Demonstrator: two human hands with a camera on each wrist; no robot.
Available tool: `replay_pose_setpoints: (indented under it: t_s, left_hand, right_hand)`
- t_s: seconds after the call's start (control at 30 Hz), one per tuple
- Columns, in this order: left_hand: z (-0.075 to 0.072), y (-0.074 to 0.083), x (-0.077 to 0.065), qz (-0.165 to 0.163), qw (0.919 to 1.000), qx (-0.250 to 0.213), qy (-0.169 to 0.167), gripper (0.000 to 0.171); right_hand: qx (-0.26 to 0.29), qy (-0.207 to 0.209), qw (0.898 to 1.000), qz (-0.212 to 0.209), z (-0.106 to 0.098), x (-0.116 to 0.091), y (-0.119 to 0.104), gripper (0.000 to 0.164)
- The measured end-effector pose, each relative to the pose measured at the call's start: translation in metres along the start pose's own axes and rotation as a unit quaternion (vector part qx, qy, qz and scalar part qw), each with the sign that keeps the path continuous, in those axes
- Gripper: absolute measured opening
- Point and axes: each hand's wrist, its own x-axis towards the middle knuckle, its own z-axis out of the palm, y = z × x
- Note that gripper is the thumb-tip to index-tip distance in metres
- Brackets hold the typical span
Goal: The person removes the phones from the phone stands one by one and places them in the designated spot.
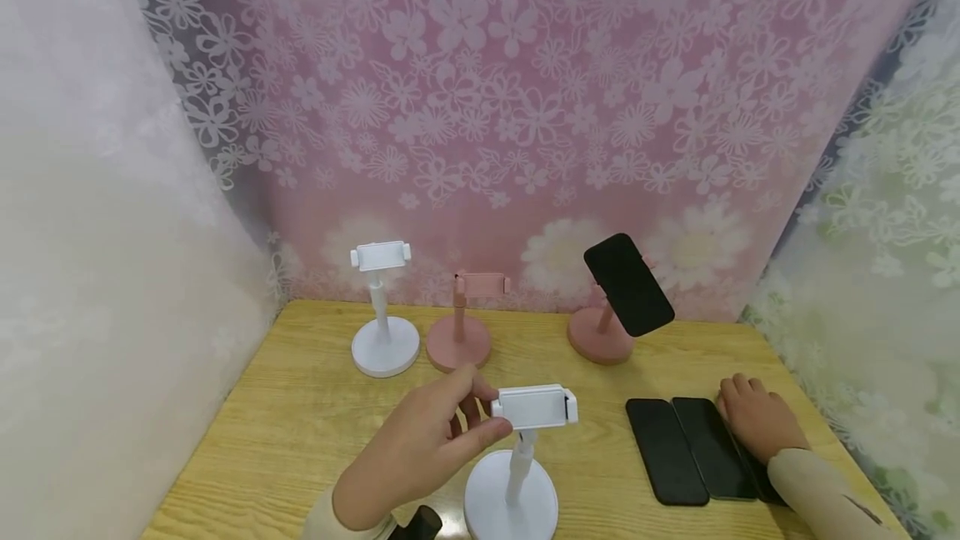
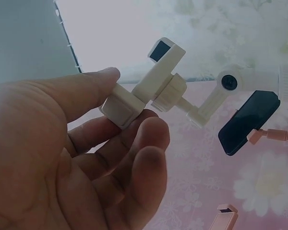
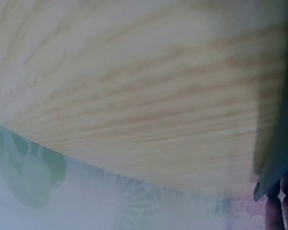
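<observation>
Four stands and four phones share a wooden table (image 1: 300, 407) — two stands white, two pink. At lower center, a person's left hand (image 1: 423, 444) grasps the front white stand (image 1: 521, 467), thumb and fingers pinching the left end of its clamp (image 1: 534, 407). The right hand (image 1: 761, 417), at lower right, lies over the rightmost phone (image 1: 759, 477); whether its fingers grip it or merely rest there cannot be told.

That phone lies in a row of three with a middle phone (image 1: 716, 448) and a left phone (image 1: 667, 450), set side by side. A fourth, the mounted phone (image 1: 628, 284), sits tilted on the right pink stand (image 1: 602, 336), right of center. The rear white stand (image 1: 381, 338) and the left pink stand (image 1: 459, 342) stand near the table's back edge, their bases just apart.

Wood shows widely at the left of the frame, and between the two pink stands. A narrower strip parts the front white stand from the phones — another runs between the right hand and the table's right edge. A flowered pink backdrop (image 1: 465, 107) rises behind the back edge.
</observation>
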Motion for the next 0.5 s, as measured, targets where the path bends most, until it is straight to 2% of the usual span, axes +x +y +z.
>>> replay_pose_setpoints:
  t_s: [0.17, 0.4, 0.5]
  left_hand:
    - [0.002, 0.001, -0.001, 0.01, 0.9999, 0.003, -0.005, 0.023]
    - [0.0, 0.001, -0.001, 0.013, 0.9999, 0.009, -0.006, 0.025]
    - [-0.001, 0.001, -0.001, 0.001, 1.0, 0.006, -0.005, 0.026]
  right_hand:
    - [0.004, -0.028, 0.999, -0.02, -0.001, -0.009, -0.006, 0.022]
    - [0.012, 0.001, 0.998, -0.058, -0.009, -0.007, -0.021, 0.022]
    - [0.013, 0.01, 0.997, -0.073, -0.014, -0.004, -0.028, 0.023]
